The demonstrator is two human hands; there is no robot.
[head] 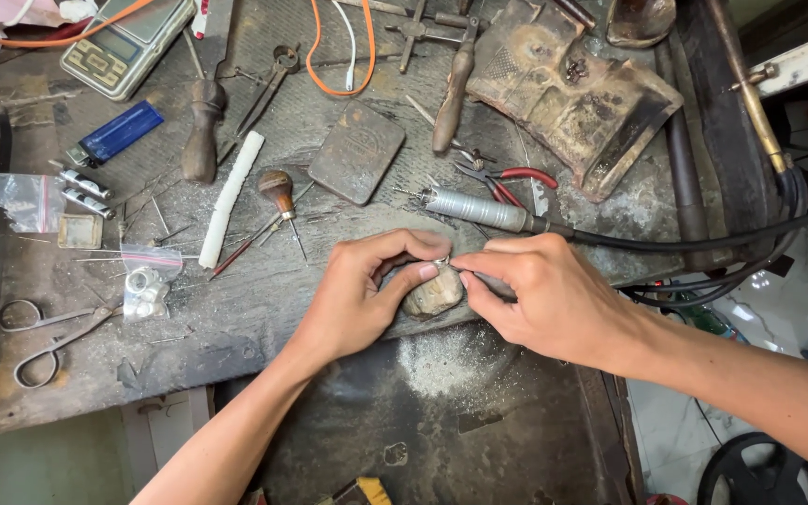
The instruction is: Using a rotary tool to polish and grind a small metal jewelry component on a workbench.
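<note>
My left hand [362,290] pinches a tiny silvery piece [442,264] between thumb and forefinger, pressed onto a worn wooden bench peg [434,295] at the bench's front edge. My right hand [544,295] holds a slim metal tool [490,283] whose tip meets that piece. The hands touch at the fingertips. Pale filings [441,360] lie on the dark tray below.
A flexible-shaft handpiece [479,209] with black cable lies just behind my hands. Red-handled pliers [516,178], a wooden-handled graver [280,192], a white stick [231,196], a blue lighter [119,133], a small scale [123,42], scissors [49,341] and small plastic bags [147,290] crowd the bench.
</note>
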